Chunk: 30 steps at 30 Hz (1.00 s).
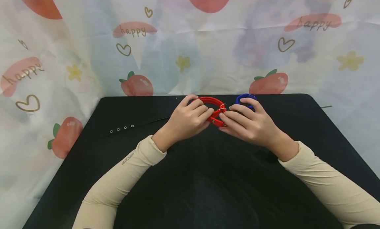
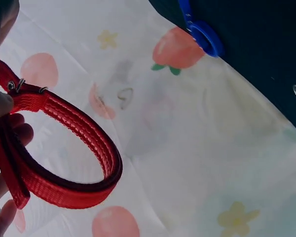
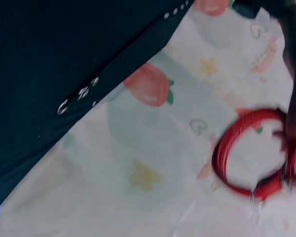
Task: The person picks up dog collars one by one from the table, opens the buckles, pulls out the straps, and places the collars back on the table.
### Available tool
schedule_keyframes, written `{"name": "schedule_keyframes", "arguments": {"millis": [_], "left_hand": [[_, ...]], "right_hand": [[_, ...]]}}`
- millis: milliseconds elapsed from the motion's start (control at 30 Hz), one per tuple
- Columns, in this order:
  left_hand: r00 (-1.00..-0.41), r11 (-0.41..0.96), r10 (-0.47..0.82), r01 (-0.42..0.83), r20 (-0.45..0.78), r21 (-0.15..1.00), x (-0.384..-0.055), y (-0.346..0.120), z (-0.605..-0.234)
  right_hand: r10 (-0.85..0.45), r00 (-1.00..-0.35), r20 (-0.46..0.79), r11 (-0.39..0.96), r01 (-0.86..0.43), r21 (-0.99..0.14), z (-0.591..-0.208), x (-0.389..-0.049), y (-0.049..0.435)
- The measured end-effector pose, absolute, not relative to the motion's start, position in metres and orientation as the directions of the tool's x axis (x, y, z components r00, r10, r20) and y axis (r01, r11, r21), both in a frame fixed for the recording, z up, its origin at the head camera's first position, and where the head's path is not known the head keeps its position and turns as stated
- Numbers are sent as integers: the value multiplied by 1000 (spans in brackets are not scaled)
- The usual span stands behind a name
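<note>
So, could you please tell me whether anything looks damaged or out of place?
Nothing stands out: the left hand and right hand hold the red collar; the blue collar sits looped on the table.

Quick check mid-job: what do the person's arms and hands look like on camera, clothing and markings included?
Both arms wear long, close-fitting cream sleeves. The left sleeve carries small dark lettering near its cuff; the right sleeve shows creases and no visible lettering. The left hand and right hand are bare, without gloves.
</note>
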<state>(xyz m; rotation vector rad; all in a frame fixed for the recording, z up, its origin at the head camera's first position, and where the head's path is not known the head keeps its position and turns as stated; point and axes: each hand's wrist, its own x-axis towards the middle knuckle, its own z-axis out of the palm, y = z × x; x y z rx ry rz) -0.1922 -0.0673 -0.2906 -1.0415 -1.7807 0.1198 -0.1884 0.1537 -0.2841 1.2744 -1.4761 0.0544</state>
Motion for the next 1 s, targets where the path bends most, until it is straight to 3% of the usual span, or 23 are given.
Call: {"name": "schedule_keyframes", "arguments": {"millis": [133,433,567,667,800,867,1000], "left_hand": [[-97,619,694,585,713,-524,-193,-67,-289],[-98,590,711,622,696,-515,-192,-75,-290],[-83,597,699,616,711,-514,-193,-73,-291],[-69,601,701,593,710,-536,-193,-68,-292],[-95,621,704,563,704,-545,-190,-63,-293],[-118,635,702,551,703,-542,-189,-63,-293],[-129,635,707,547,695,-545,-189,-67,-295]], "right_hand": [[-671,201,714,399,-714,576,-284,-187,151],[-621,292,727,260,-799,543,-284,-192,166],[-621,241,745,310,-798,516,-281,-186,161],[-650,180,739,412,-734,541,-280,-179,152],[-693,121,711,504,-625,597,-281,-174,143],[-696,116,709,507,-620,599,-283,-174,143],[-673,166,721,467,-661,587,-288,-176,150]]}}
